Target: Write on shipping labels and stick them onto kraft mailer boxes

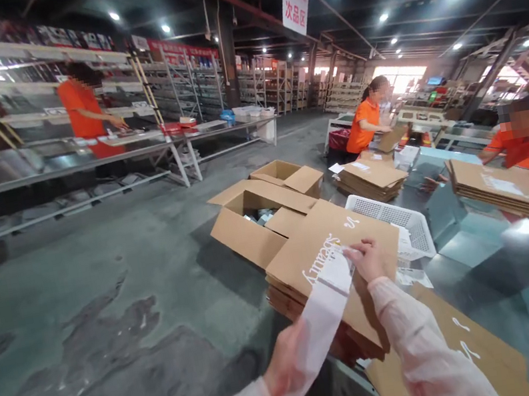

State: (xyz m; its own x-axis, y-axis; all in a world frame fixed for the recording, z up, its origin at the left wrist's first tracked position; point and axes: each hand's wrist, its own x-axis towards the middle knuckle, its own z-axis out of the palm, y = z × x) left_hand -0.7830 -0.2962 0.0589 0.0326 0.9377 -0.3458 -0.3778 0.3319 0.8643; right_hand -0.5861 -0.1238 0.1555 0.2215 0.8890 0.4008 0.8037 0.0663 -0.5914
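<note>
A long white strip of paper labels stretches between my two hands, over a stack of flattened cardboard boxes with white lettering. My left hand is closed around the strip's lower part, off the near left side of the stack. Its fingers are partly hidden behind the paper. At the strip's upper end, my right hand pinches the paper's edge, just above the top box. Another flattened box lies under my right forearm.
Open cartons stand beyond the stack, one with small items inside. A white plastic basket sits to the right, near teal boxes. Co-workers in orange shirts work at tables. A long metal table runs along the left.
</note>
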